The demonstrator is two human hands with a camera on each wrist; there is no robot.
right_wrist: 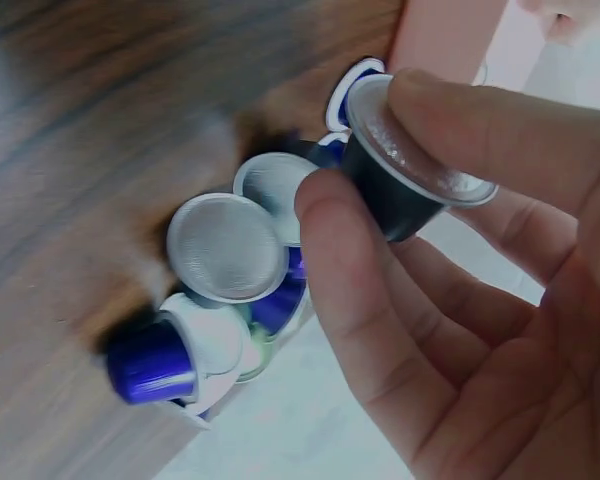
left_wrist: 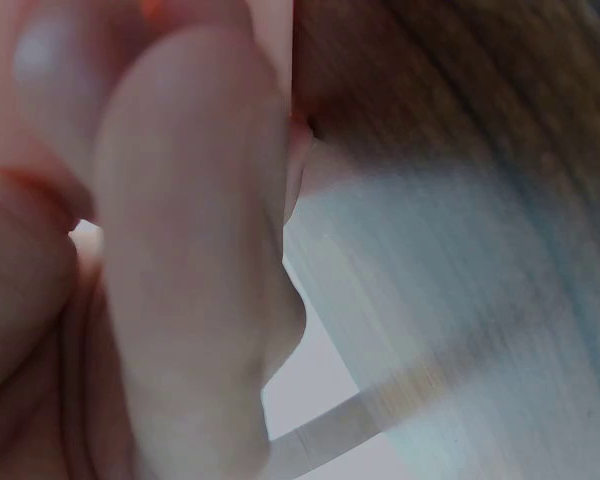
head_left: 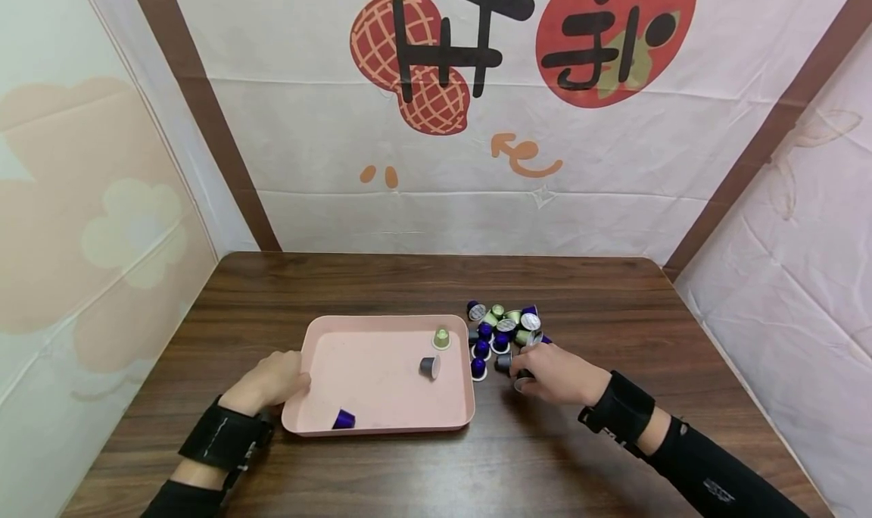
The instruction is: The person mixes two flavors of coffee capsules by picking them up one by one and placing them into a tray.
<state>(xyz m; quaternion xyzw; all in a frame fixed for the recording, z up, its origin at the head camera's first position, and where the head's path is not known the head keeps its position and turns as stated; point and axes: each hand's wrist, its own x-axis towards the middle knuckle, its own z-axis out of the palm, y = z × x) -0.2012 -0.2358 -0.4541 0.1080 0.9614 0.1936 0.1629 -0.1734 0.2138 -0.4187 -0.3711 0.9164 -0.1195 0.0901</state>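
My left hand (head_left: 275,380) grips the left rim of a pink tray (head_left: 375,370); in the left wrist view its fingers curl at the tray's edge. A green coffee capsule (head_left: 441,338), a grey one (head_left: 430,366) and a dark blue one (head_left: 344,419) lie on the tray. Right of the tray, my right hand (head_left: 560,374) pinches a black coffee capsule (right_wrist: 392,195) between thumb and fingers, its foil lid toward the thumb. Close beyond that hand is a pile of loose capsules (head_left: 500,341), blue, green and grey, some with silver lids (right_wrist: 228,247) showing.
Everything stands on a brown wood-grain table (head_left: 381,287). A white printed cloth (head_left: 306,139) hangs behind its far edge, and more cloth hangs along the left and right sides. The capsule pile lies right against the tray's right rim.
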